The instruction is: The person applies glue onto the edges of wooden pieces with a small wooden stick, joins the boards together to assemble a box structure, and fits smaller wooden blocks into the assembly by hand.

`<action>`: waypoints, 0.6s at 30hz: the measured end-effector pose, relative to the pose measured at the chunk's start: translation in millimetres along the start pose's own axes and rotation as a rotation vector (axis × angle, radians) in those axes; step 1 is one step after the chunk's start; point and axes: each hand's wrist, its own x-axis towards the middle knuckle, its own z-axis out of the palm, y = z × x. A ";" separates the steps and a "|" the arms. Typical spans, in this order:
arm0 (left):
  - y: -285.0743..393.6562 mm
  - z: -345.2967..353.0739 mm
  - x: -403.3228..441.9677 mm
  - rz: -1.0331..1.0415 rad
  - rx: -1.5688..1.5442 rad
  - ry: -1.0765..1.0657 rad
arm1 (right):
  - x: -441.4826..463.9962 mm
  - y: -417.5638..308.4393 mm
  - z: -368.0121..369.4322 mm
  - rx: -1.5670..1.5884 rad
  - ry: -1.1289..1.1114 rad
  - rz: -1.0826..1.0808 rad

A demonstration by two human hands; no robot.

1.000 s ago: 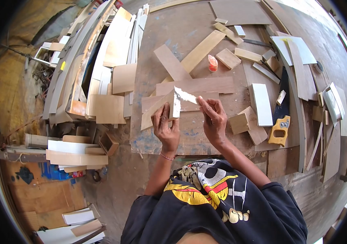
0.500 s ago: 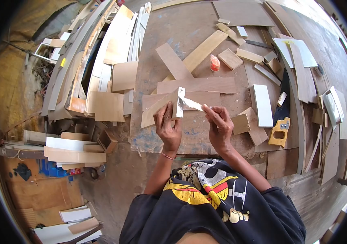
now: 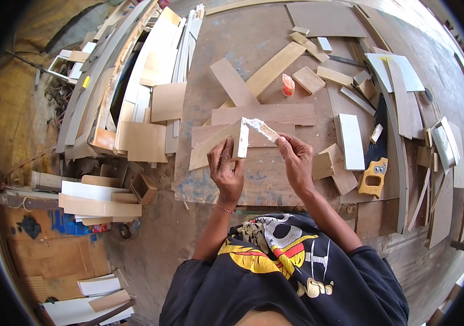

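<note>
Over the workbench (image 3: pixel 198 187): left hand (image 3: pixel 226 173), closed on wooden board (image 3: pixel 214 144), seemingly steadying it; right hand (image 3: pixel 298 164), pinched on white-coated strip (image 3: pixel 263 130).

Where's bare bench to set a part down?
Far bench, between the white strips and brown panel; also the near edge, between left hand and right hand in view. Crowded: right side, around the handsaw and white block; middle, under overlapping boards.

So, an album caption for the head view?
Left hand grips a board; right hand holds a white-coated stick at its edge.
</note>
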 end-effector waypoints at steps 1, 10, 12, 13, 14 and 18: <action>0.6 0.2 -0.3 -0.001 0.001 0.002 | -0.6 -2.9 0.6 -0.043 0.035 -0.026; 0.7 1.9 0.0 0.020 0.013 -0.003 | -3.9 -9.7 2.0 -0.632 0.184 -0.651; 2.1 2.5 0.7 0.008 0.001 0.011 | -4.8 -9.7 0.9 -0.693 0.182 -0.673; 2.1 2.7 0.8 0.007 0.002 0.011 | -5.3 -10.6 0.2 -0.735 0.167 -0.726; 1.9 3.0 1.1 -0.001 -0.004 0.016 | -5.5 -11.6 -0.4 -0.777 0.150 -0.781; 1.7 4.1 0.2 0.004 0.004 0.026 | -5.5 -16.0 -4.1 -0.811 0.144 -0.853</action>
